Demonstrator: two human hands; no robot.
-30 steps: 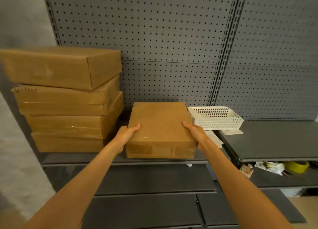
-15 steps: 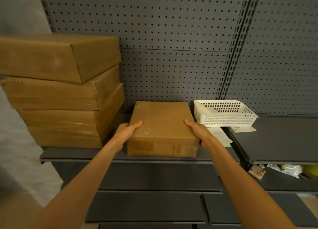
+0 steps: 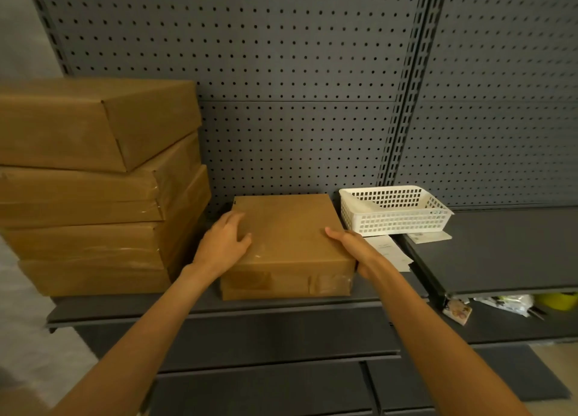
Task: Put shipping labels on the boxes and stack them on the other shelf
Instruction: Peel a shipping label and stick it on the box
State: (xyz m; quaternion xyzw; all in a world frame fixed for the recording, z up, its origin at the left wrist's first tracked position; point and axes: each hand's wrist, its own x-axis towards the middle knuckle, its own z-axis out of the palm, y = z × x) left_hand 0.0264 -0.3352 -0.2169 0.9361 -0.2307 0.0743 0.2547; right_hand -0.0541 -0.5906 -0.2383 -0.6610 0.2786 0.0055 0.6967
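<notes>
A flat brown cardboard box (image 3: pixel 291 240) lies on the grey shelf (image 3: pixel 219 309), taped along its front side. My left hand (image 3: pixel 223 246) rests on the box's left edge, fingers fairly straight and thumb spread on the top. My right hand (image 3: pixel 353 249) grips the right edge with the thumb on top and the fingers hidden down the side. A stack of several larger brown boxes (image 3: pixel 93 190) stands to the left. White label sheets (image 3: pixel 389 253) lie just right of the box, partly under a white basket (image 3: pixel 394 209).
A second grey shelf (image 3: pixel 500 253) extends to the right, slightly lower. Below it lie a yellow roll (image 3: pixel 560 301), a plastic-wrapped item (image 3: pixel 503 303) and a small printed packet (image 3: pixel 458 312). Grey pegboard (image 3: pixel 297 87) forms the back wall.
My left hand has shifted from clasping the box's left side to lying higher across its left edge. The box has stayed on the shelf, and my view has moved closer.
</notes>
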